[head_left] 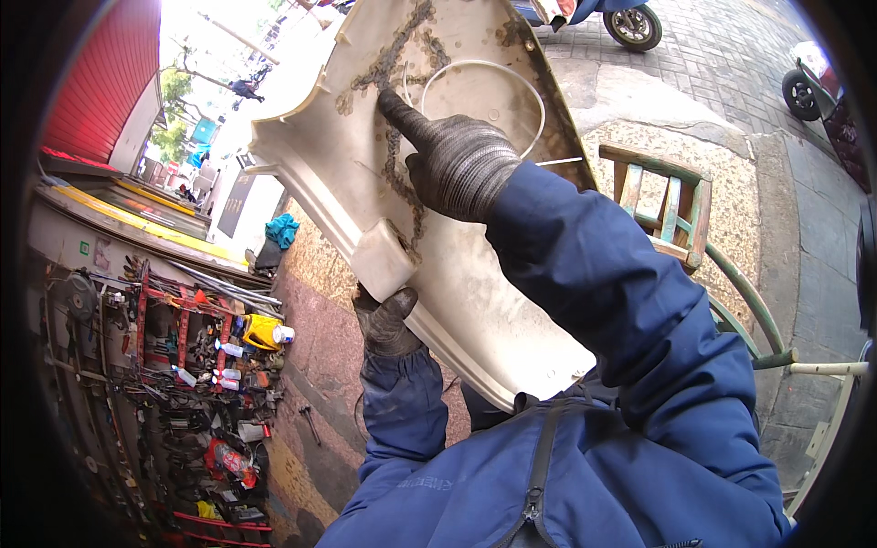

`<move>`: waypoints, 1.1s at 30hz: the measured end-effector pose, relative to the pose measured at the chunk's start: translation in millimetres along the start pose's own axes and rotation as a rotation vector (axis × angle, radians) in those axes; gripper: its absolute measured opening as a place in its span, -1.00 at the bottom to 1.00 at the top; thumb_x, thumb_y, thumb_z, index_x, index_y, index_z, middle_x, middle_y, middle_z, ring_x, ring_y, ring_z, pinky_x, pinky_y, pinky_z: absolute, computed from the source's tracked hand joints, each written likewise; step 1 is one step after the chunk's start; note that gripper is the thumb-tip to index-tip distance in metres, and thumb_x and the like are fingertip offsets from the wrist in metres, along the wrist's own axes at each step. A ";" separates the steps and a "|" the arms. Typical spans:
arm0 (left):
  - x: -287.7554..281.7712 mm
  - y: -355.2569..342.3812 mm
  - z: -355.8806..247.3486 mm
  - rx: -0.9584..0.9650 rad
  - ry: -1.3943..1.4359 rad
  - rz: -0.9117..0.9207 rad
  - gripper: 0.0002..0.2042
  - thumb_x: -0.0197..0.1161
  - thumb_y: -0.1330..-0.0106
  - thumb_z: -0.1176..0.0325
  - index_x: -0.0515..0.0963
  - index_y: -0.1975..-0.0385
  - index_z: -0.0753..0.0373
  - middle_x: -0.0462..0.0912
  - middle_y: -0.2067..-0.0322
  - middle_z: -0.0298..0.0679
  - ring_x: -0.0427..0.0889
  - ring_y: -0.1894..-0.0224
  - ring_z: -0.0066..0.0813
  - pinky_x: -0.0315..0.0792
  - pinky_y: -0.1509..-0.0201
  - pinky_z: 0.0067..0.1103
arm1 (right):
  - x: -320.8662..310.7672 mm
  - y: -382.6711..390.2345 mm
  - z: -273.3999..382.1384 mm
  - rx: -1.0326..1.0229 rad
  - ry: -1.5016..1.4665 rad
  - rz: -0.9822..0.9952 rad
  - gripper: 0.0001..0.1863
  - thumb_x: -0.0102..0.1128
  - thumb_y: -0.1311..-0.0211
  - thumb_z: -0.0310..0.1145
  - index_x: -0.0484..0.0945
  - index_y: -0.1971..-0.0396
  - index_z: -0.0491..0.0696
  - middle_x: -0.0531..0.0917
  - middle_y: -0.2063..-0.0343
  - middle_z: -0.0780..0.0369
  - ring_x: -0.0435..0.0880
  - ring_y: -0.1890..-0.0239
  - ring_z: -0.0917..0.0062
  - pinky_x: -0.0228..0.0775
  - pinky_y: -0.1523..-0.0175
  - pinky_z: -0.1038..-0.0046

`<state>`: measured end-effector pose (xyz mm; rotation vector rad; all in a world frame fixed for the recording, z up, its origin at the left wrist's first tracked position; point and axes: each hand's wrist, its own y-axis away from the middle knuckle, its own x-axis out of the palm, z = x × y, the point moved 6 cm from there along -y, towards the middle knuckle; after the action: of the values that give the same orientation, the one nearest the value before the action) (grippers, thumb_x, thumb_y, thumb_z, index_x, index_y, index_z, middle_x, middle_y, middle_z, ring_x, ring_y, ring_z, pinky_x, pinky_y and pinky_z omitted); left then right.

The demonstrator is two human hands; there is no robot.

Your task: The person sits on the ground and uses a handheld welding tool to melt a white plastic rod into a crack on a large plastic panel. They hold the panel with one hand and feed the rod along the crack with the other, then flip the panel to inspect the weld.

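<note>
A large off-white plastic panel (475, 265) with a curved, ridged edge tilts up in front of my body. Rough dark seams (395, 173) branch across its face. My left hand (390, 326), in a dark glove, is closed round the panel's left edge, beside a raised boxy corner; part of its fingers is hidden behind. My right hand (457, 164), gloved in grey and black, lies over the panel with its index finger stretched to the upper seam. Its other fingers curl in. A thin white plastic rod (543, 105) loops out from under this hand; the grip point is hidden.
A worn wooden stool (699, 215) stands at the right, by a green curved tube frame (744, 283). Tools and bottles crowd a red rack (183, 329) at the left, near a yellow jug (263, 331). A hammer (310, 425) lies on the floor. Parked scooters (632, 27) stand beyond.
</note>
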<state>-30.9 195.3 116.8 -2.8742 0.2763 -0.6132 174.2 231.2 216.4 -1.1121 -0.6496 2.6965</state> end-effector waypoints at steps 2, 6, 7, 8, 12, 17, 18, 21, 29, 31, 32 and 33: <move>-0.3 -0.7 0.1 0.002 -0.013 -0.001 -0.32 0.40 0.19 0.50 0.35 -0.07 0.37 0.53 0.16 -0.23 0.54 0.21 -0.43 0.48 0.16 -0.54 | 2.5 0.9 -1.4 0.003 0.004 0.031 -0.27 0.04 -0.11 -0.34 0.02 -0.32 0.06 0.55 0.60 -0.04 0.56 0.51 0.08 0.37 0.36 0.12; -5.5 0.1 3.5 -0.003 -0.013 -0.016 -0.38 0.38 0.15 0.51 0.38 -0.04 0.36 0.52 0.21 -0.28 0.52 0.29 -0.49 0.46 0.27 -0.60 | 4.9 5.4 -3.3 -0.012 0.003 0.057 -0.27 0.06 -0.12 -0.33 0.03 -0.32 0.07 0.56 0.60 -0.03 0.56 0.50 0.10 0.38 0.35 0.13; -8.4 0.5 4.4 0.006 -0.006 -0.029 -0.40 0.37 0.14 0.51 0.39 -0.02 0.35 0.52 0.23 -0.29 0.52 0.31 -0.50 0.45 0.30 -0.62 | 4.7 6.7 -3.8 -0.016 0.000 0.072 -0.27 0.06 -0.11 -0.34 0.03 -0.32 0.08 0.56 0.60 -0.03 0.56 0.50 0.10 0.39 0.35 0.14; -9.5 0.2 6.0 0.005 -0.012 -0.006 -0.42 0.38 0.13 0.50 0.39 -0.01 0.35 0.51 0.26 -0.30 0.51 0.33 -0.52 0.44 0.33 -0.63 | 4.8 7.2 -4.4 -0.008 0.007 0.098 -0.27 0.07 -0.11 -0.34 0.03 -0.31 0.08 0.56 0.60 -0.03 0.57 0.50 0.10 0.39 0.35 0.14; -17.2 -2.0 8.8 0.012 -0.034 0.041 -0.41 0.37 0.09 0.48 0.36 -0.04 0.39 0.52 0.17 -0.17 0.54 0.21 -0.32 0.47 0.13 -0.44 | -18.8 -0.1 -6.8 0.036 -0.014 -0.072 -0.26 0.09 -0.09 -0.36 0.04 -0.31 0.10 0.56 0.60 -0.02 0.56 0.50 0.09 0.40 0.35 0.14; -7.3 -3.2 9.1 -0.010 0.039 0.075 -0.47 0.39 0.08 0.48 0.41 0.03 0.35 0.50 0.33 -0.33 0.49 0.42 -0.55 0.39 0.41 -0.65 | -28.7 -7.7 -7.6 0.038 -0.009 -0.074 -0.24 0.04 -0.12 -0.32 -0.06 -0.34 0.11 0.57 0.57 -0.05 0.57 0.46 0.07 0.38 0.30 0.11; -3.5 -2.2 9.2 -0.020 0.054 0.076 -0.47 0.38 0.08 0.49 0.41 0.02 0.35 0.51 0.33 -0.32 0.49 0.42 -0.55 0.39 0.42 -0.65 | -26.9 -6.3 -7.5 0.033 0.008 -0.064 -0.23 0.03 -0.13 -0.31 -0.07 -0.34 0.11 0.57 0.56 -0.05 0.57 0.45 0.06 0.38 0.29 0.11; 3.2 2.8 7.5 -0.016 0.050 0.046 -0.43 0.39 0.08 0.49 0.39 -0.01 0.37 0.52 0.28 -0.28 0.50 0.38 -0.52 0.43 0.37 -0.62 | -16.3 0.7 -9.0 0.032 0.037 0.032 -0.23 0.02 -0.14 -0.31 -0.10 -0.35 0.10 0.57 0.53 -0.06 0.57 0.43 0.05 0.38 0.27 0.11; 2.4 -0.2 4.2 0.016 -0.016 0.086 -0.36 0.34 0.13 0.51 0.34 -0.08 0.41 0.51 0.11 -0.18 0.54 0.16 -0.36 0.46 0.04 -0.44 | -28.8 4.9 -30.2 0.201 0.008 -0.098 -0.20 0.02 -0.15 -0.26 -0.15 -0.34 -0.01 0.57 0.47 -0.15 0.58 0.35 0.04 0.39 0.17 0.10; 9.6 0.5 4.2 0.033 -0.007 0.099 -0.36 0.32 0.14 0.52 0.34 -0.08 0.41 0.51 0.11 -0.17 0.53 0.13 -0.35 0.45 0.01 -0.44 | -28.5 7.3 -33.5 0.215 -0.004 -0.086 -0.19 0.03 -0.14 -0.25 -0.16 -0.34 -0.05 0.58 0.43 -0.16 0.59 0.32 0.04 0.40 0.15 0.11; 13.1 1.7 4.5 0.013 -0.003 0.095 -0.36 0.33 0.14 0.52 0.34 -0.08 0.42 0.51 0.11 -0.16 0.53 0.12 -0.35 0.45 0.01 -0.44 | -27.7 8.3 -33.6 0.221 -0.001 -0.089 -0.18 0.04 -0.13 -0.25 -0.16 -0.34 -0.06 0.58 0.42 -0.16 0.59 0.31 0.04 0.40 0.14 0.11; 16.6 3.0 4.2 -0.008 0.001 0.091 -0.36 0.33 0.14 0.51 0.34 -0.08 0.42 0.52 0.11 -0.16 0.53 0.12 -0.35 0.45 0.01 -0.43 | -26.6 9.4 -34.5 0.238 0.008 -0.085 -0.17 0.05 -0.13 -0.25 -0.16 -0.34 -0.08 0.58 0.41 -0.16 0.59 0.30 0.04 0.41 0.14 0.12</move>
<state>-14.7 189.3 118.7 -2.8501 0.4087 -0.5983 217.5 226.4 207.3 -1.0100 -0.3531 2.6109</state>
